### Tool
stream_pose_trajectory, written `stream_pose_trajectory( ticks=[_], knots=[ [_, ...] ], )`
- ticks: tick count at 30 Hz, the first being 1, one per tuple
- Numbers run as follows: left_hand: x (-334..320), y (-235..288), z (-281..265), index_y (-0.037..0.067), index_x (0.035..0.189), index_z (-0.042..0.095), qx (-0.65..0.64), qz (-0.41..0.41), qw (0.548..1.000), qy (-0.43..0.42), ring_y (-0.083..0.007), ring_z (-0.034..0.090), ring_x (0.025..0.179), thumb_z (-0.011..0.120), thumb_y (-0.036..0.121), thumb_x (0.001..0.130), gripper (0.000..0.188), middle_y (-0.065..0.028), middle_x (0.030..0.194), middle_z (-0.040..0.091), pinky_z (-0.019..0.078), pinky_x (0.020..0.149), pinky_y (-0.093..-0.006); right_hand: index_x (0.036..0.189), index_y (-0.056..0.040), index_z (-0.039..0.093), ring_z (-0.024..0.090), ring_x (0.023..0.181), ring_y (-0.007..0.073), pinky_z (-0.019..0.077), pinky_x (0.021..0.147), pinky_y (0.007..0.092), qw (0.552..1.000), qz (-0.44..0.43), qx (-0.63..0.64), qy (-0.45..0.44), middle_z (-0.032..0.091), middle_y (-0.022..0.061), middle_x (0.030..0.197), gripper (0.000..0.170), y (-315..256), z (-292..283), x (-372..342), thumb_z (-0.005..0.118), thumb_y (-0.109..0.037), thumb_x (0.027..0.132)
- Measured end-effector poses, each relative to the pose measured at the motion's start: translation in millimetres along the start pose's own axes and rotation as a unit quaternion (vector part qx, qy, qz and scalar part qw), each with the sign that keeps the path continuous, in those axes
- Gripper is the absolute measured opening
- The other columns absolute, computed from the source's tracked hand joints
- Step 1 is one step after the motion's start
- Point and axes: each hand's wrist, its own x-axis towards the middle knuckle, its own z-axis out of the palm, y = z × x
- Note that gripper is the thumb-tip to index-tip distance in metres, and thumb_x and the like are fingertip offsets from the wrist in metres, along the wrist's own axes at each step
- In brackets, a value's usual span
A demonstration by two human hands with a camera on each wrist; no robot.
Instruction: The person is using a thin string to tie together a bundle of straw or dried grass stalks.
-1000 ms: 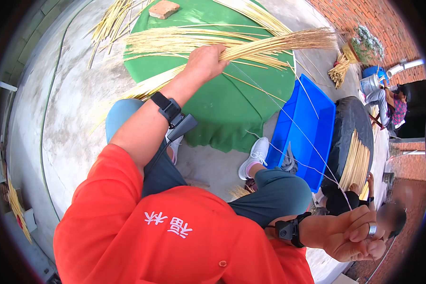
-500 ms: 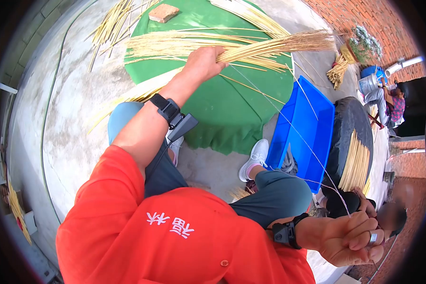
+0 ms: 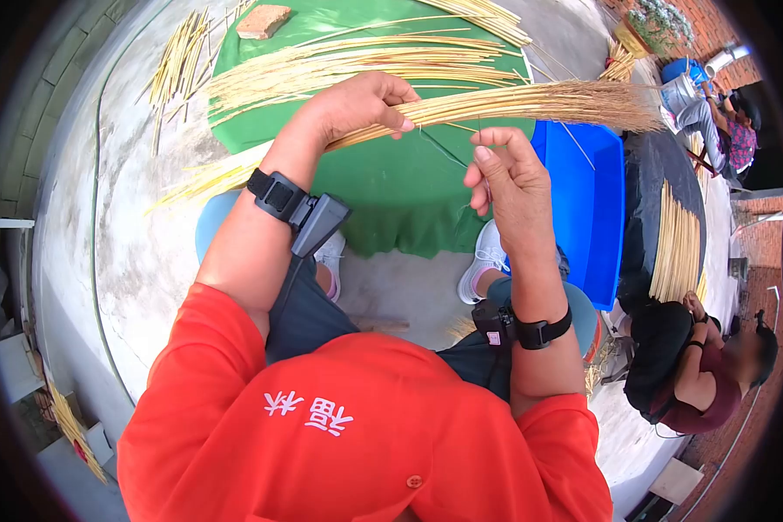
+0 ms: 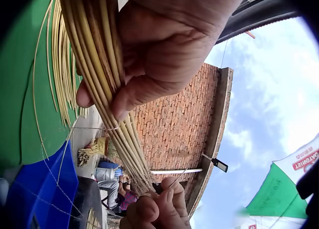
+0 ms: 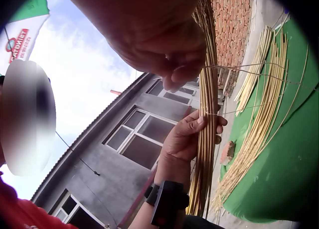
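Green cloth (image 3: 383, 191) in the middle, blue tray (image 3: 596, 209) just right of it. Red shirt (image 3: 348, 452) near side, white characters on the chest: 林 福. White and green banner (image 4: 279, 191) up in the left wrist view, red lettering partly readable, "TSINGT...", rest hard to make out. Loose stalks (image 3: 357, 65) spread on the cloth, far side; brick (image 3: 264, 22) at far left.

Stalk bundle (image 3: 470, 106) held above the cloth, brushy end right, over the tray's far side. Left hand (image 3: 357, 106) has it: fingers curled round the stalks, thumb pressed on them. Right hand (image 3: 518, 191) near side of the bundle, just right of the left hand; thumb and fingertips closed in a pinch on thin thread (image 5: 239, 66). A turn of thread sits round the bundle just beside the left thumb.
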Motion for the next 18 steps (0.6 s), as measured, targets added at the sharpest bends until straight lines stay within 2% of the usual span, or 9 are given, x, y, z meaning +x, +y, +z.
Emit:
stream_pose_trajectory(
  ticks=[2,5,6,12,14,18],
  knots=[
    [-1,2,4,-0.005,0.104,0.059,-0.02,0.009,1.0,-0.013,-0.0119,0.056,0.075,0.063,0.005,0.073,0.033,-0.0052,0.089,0.063,0.0452,0.073,-0.0244,0.096,-0.0064,0.058,0.044,0.044,0.0032,0.0343,0.039,0.0183,0.998,0.047,-0.04,-0.03,0.055,-0.0005,0.061,0.01,7,6,2,0.053,-0.012,0.088],
    [-3,7,8,-0.004,0.101,0.061,-0.056,0.034,0.997,-0.032,-0.0112,0.056,0.073,0.063,0.006,0.074,0.03,-0.0039,0.084,0.064,0.0451,0.07,-0.0244,0.092,-0.0048,0.06,0.044,0.043,0.0034,0.0338,0.039,0.0186,0.994,0.071,-0.077,-0.025,0.054,-0.0007,0.057,0.011,12,13,3,0.055,-0.012,0.087],
    [-4,8,9,-0.003,0.098,0.062,-0.073,0.048,0.995,-0.041,-0.0107,0.057,0.071,0.063,0.007,0.074,0.026,-0.0029,0.081,0.064,0.0451,0.068,-0.0244,0.092,-0.0048,0.06,0.044,0.043,0.0034,0.0338,0.039,0.0186,0.994,0.072,-0.078,-0.027,0.054,-0.0007,0.057,0.011,13,15,4,0.055,-0.012,0.087],
    [-6,6,10,-0.003,0.098,0.062,-0.074,0.049,0.995,-0.049,-0.0112,0.056,0.069,0.062,0.007,0.074,0.026,-0.0029,0.08,0.063,0.0452,0.069,-0.024,0.09,-0.0033,0.061,0.044,0.043,0.0035,0.0341,0.04,0.0187,0.992,0.071,-0.098,-0.038,0.054,-0.0003,0.056,0.011,19,19,4,0.055,-0.012,0.086],
    [-6,6,9,-0.003,0.098,0.062,-0.081,0.051,0.994,-0.053,-0.0114,0.056,0.07,0.062,0.007,0.074,0.026,-0.0031,0.081,0.064,0.0453,0.069,-0.0241,0.092,-0.0062,0.062,0.042,0.04,0.0019,0.0285,0.036,0.0167,0.993,0.061,-0.091,-0.037,0.054,-0.002,0.056,0.012,22,20,4,0.055,-0.014,0.087],
    [-6,5,8,-0.004,0.098,0.062,-0.094,0.051,0.993,-0.056,-0.0117,0.057,0.071,0.064,0.008,0.074,0.027,-0.0037,0.083,0.064,0.046,0.069,-0.0244,0.092,-0.006,0.062,0.042,0.04,0.0019,0.0288,0.036,0.0167,0.993,0.06,-0.092,-0.043,0.054,-0.002,0.056,0.012,25,21,4,0.055,-0.013,0.087]
  ],
)
